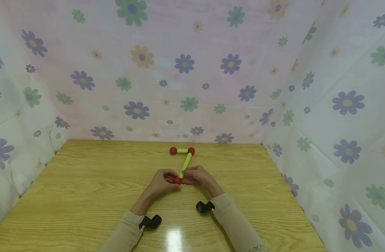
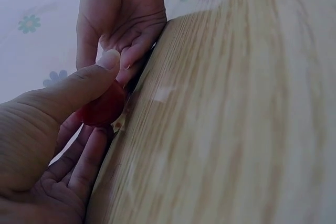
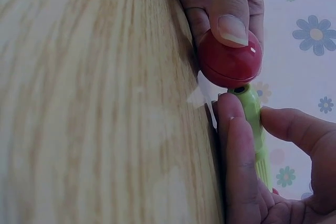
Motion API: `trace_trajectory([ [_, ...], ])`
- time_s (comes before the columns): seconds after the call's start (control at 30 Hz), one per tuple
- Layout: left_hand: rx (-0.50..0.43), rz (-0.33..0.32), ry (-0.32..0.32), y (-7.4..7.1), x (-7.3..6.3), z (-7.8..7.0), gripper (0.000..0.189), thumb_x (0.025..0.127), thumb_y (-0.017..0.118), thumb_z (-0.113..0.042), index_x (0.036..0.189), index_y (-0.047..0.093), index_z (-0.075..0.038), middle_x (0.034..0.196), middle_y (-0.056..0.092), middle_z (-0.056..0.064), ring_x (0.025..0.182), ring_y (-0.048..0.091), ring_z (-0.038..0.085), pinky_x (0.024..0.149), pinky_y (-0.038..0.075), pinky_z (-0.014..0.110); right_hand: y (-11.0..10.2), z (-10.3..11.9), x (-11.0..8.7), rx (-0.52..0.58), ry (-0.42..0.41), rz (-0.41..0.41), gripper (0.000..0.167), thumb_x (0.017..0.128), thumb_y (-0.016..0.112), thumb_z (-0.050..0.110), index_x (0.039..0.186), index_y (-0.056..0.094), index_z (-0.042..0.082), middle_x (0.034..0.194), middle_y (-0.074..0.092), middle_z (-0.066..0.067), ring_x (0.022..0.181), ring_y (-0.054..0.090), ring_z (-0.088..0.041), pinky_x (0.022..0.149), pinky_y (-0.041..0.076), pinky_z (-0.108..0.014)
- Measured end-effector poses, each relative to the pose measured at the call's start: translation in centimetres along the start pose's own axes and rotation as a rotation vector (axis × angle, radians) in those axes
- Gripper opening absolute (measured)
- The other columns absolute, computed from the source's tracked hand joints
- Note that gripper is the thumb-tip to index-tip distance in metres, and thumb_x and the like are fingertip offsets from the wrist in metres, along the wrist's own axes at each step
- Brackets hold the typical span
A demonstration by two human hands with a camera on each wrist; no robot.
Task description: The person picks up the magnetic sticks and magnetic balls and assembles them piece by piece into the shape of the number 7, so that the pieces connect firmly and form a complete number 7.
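Note:
A red ball (image 3: 231, 60) is gripped by my left hand (image 1: 163, 181), the thumb on one side and fingers on the other. Next to it, my right hand (image 1: 197, 176) pinches the near end of a yellow-green rod (image 1: 186, 162) between thumb and fingers. In the right wrist view that rod end sits right at the ball. From there the rod slants away to a second red ball (image 1: 191, 151). A shorter-looking yellow-green rod (image 1: 182, 151) runs left from it to a third red ball (image 1: 173, 151). In the left wrist view the ball is partly hidden by the thumb.
All of this is on a wood-grain table (image 1: 85, 182). Flower-printed cloth (image 1: 186, 84) hangs behind the table and along both sides. A black camera mount (image 1: 150, 222) is on the left wrist, another black mount (image 1: 205, 207) on the right.

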State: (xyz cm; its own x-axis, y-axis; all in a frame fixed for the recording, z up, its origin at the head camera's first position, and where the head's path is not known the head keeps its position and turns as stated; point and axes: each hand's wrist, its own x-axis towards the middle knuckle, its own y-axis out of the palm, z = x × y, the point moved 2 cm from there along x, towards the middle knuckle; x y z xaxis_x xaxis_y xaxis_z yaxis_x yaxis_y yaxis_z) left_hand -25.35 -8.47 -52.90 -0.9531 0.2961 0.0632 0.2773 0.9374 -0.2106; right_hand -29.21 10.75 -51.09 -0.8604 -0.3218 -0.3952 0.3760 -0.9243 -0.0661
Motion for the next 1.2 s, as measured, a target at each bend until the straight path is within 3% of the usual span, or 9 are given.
trace_trajectory([
  [0.73, 0.001, -0.010, -0.014, 0.15, -0.21, -0.31, 0.039, 0.076, 0.090, -0.005, 0.107, 0.068, 0.002, 0.099, 0.070, 0.013, 0.085, 0.067, 0.017, 0.075, 0.055, 0.023, 0.13, 0.01, -0.17, -0.008, -0.022, -0.002, 0.032, 0.099, 0.066, 0.017, 0.117, 0.066, -0.009, 0.084, 0.074, -0.007, 0.070, 0.071, -0.009, 0.064, 0.058, -0.019],
  [1.2, -0.010, 0.028, 0.000, -0.09, -0.11, -0.20, 0.039, 0.076, 0.090, -0.005, 0.107, 0.068, 0.004, 0.100, 0.071, 0.014, 0.088, 0.068, 0.018, 0.077, 0.056, 0.023, 0.16, -0.02, -0.25, -0.008, -0.029, -0.008, 0.032, 0.099, 0.065, 0.016, 0.118, 0.065, -0.010, 0.081, 0.074, -0.005, 0.070, 0.072, -0.009, 0.065, 0.058, -0.019],
])
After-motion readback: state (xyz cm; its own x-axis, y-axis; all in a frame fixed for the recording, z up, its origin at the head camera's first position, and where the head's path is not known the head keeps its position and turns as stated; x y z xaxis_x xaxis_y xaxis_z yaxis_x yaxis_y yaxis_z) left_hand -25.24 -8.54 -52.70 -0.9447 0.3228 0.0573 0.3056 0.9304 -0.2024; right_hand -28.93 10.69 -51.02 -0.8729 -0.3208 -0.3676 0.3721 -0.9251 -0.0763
